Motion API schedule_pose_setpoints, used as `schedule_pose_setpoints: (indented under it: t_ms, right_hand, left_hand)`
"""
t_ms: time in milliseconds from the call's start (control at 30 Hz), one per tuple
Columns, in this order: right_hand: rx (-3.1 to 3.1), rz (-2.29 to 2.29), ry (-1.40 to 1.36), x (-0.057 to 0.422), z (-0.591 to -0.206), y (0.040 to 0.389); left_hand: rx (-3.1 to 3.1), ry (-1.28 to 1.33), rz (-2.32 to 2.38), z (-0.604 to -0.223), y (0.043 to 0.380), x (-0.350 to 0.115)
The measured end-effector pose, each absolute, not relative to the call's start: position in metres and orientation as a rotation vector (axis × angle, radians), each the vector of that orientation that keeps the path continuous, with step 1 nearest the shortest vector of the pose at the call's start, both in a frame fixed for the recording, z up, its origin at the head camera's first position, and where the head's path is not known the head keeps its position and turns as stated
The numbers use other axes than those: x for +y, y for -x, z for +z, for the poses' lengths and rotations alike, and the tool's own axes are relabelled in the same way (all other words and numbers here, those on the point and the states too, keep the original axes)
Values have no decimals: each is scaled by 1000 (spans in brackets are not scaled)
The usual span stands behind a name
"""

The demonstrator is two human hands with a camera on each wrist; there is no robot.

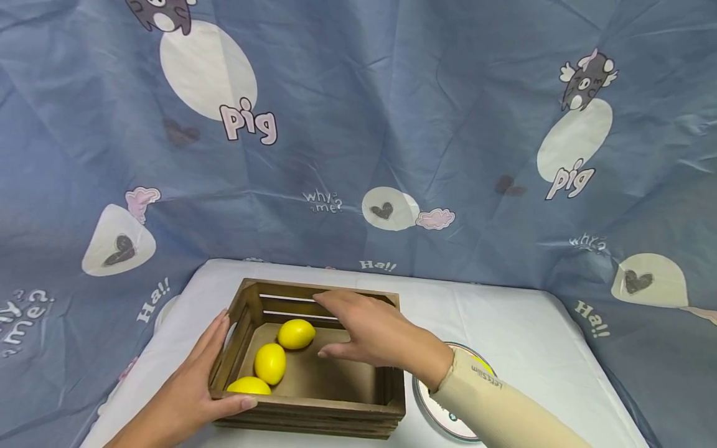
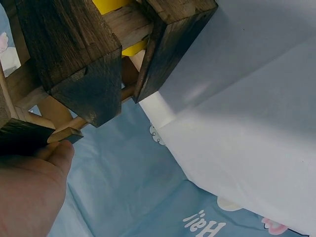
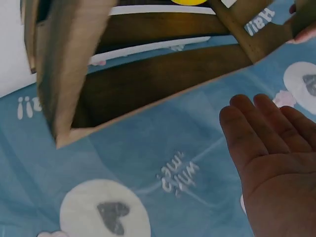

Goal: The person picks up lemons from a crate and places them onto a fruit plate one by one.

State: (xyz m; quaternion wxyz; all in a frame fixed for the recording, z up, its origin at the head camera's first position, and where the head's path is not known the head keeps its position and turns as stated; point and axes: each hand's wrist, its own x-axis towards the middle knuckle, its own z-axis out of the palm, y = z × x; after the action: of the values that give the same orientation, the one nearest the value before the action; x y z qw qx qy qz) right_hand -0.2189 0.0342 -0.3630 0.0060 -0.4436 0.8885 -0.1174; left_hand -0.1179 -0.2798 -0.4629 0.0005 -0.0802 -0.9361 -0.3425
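Observation:
A brown slatted wooden crate [image 1: 313,407] holds three yellow lemons: one [image 1: 296,334] toward the back, one [image 1: 271,364] in the middle and one [image 1: 249,386] at the front left corner. My left hand [image 1: 187,386] grips the crate's left end, with the thumb on the front rim and the fingers along the outer side. In the left wrist view, the left hand [image 2: 37,182] meets the end of a slat. Over the right half of the crate hovers my right hand [image 1: 370,330], thumb apart from its extended fingers. The right wrist view shows its bare palm [image 3: 281,182], holding nothing.
Right of the crate, a round plate [image 1: 439,415] with a dark rim lies partly hidden under my right forearm; a bit of yellow shows on it. A white cloth [image 1: 504,323] covers the table. Behind hangs a blue printed curtain [image 1: 336,143].

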Motion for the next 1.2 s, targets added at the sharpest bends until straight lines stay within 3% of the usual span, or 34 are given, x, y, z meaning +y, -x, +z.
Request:
schedule_pose_setpoints:
  t_ms: [433, 1200]
  right_hand:
    - [2674, -163, 1335, -22, -393, 245]
    - [2647, 110, 1200, -65, -446, 268]
  left_hand:
    - [-2946, 252, -1080, -464, 117, -281]
    - [-2925, 230, -1056, -462, 117, -279]
